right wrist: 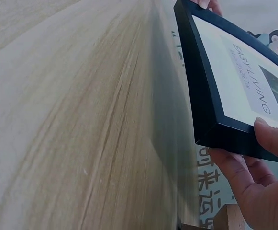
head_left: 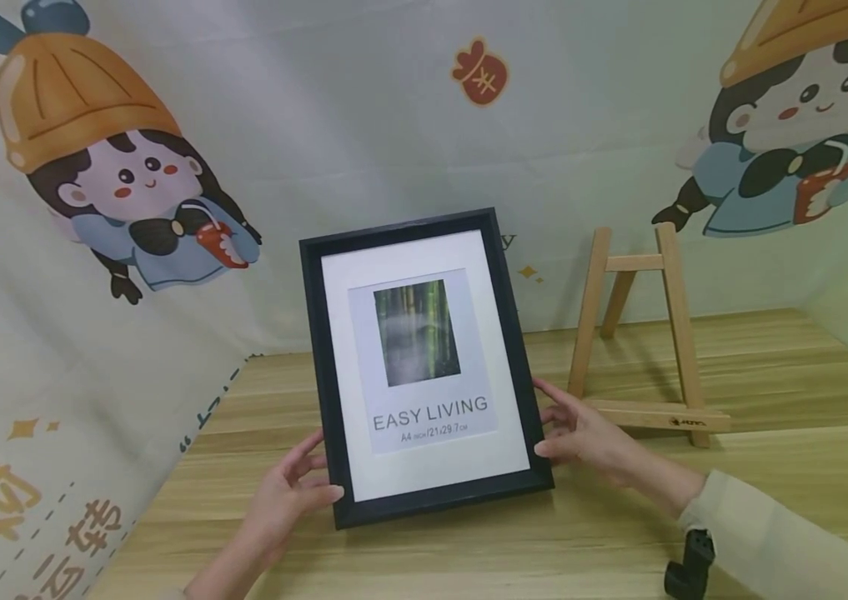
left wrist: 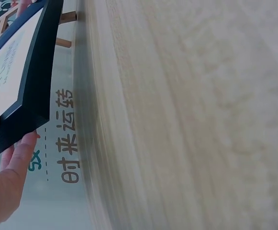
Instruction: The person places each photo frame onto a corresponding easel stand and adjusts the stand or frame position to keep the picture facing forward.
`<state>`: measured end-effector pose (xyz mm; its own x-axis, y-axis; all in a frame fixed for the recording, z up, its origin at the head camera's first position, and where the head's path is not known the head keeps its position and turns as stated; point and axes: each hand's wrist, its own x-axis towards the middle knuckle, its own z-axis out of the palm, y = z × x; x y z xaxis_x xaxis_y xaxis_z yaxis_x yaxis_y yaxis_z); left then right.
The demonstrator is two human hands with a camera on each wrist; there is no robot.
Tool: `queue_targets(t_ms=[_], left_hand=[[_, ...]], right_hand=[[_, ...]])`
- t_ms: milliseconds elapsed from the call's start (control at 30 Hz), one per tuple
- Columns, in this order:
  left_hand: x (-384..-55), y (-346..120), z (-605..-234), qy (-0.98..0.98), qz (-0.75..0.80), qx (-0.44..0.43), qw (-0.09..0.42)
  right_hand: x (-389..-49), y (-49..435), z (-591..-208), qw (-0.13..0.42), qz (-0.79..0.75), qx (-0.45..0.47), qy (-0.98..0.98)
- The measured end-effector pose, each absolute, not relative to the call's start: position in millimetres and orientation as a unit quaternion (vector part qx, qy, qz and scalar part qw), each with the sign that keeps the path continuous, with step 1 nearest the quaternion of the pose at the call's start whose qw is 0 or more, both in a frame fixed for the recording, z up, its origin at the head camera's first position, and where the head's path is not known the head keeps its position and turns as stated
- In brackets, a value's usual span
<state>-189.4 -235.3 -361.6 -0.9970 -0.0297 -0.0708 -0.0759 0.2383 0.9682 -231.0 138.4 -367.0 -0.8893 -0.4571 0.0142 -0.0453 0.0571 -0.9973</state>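
A black picture frame [head_left: 424, 497] with a white mat and an "EASY LIVING" insert is held up between both hands, tilted slightly. My left hand [head_left: 287, 498] grips its lower left side, thumb on the front and fingers behind. On the lower right side my right hand [head_left: 590, 437] grips it the same way. In the left wrist view, the left hand [left wrist: 5, 184] pinches the frame's edge near a corner. The right wrist view shows the right hand [right wrist: 263, 187] holding the frame [right wrist: 210, 110], whose bottom edge is raised off the table.
A small wooden easel [head_left: 674, 333] stands on the wood-grain table [head_left: 791, 500], right of the frame. A pale cloth backdrop [head_left: 363, 108] with cartoon figures hangs behind and at the sides. A black device [head_left: 689, 565] sits by the right sleeve [head_left: 784, 533].
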Motion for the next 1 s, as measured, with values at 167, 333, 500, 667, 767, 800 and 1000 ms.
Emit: queue_targets(t_ms=[167, 333, 500, 667, 767, 800, 1000], left_hand=[[-192, -234, -362, 0.792, 0.610, -0.036, 0.008], [-193, -231, -361, 0.788, 0.615, -0.031, -0.002], [-195, -228, -360, 0.782, 0.623, -0.021, -0.016], [-198, -225, -358, 0.781, 0.624, -0.015, -0.018], [-201, -224, -356, 0.782, 0.623, -0.011, -0.019], [-202, -223, -356, 0.780, 0.625, -0.009, -0.019], [-206, -219, -348, 0.782, 0.623, 0.004, -0.026]], right_hand=[[-232, 138, -364, 0.145, -0.662, -0.169, 0.716], [-232, 139, -360, 0.134, -0.654, -0.164, 0.726], [-233, 141, -358, 0.120, -0.651, -0.169, 0.731], [-235, 143, -356, 0.107, -0.645, -0.176, 0.736], [-237, 145, -355, 0.103, -0.643, -0.178, 0.738], [-237, 146, -354, 0.102, -0.642, -0.178, 0.739], [-241, 149, -351, 0.090, -0.640, -0.179, 0.742]])
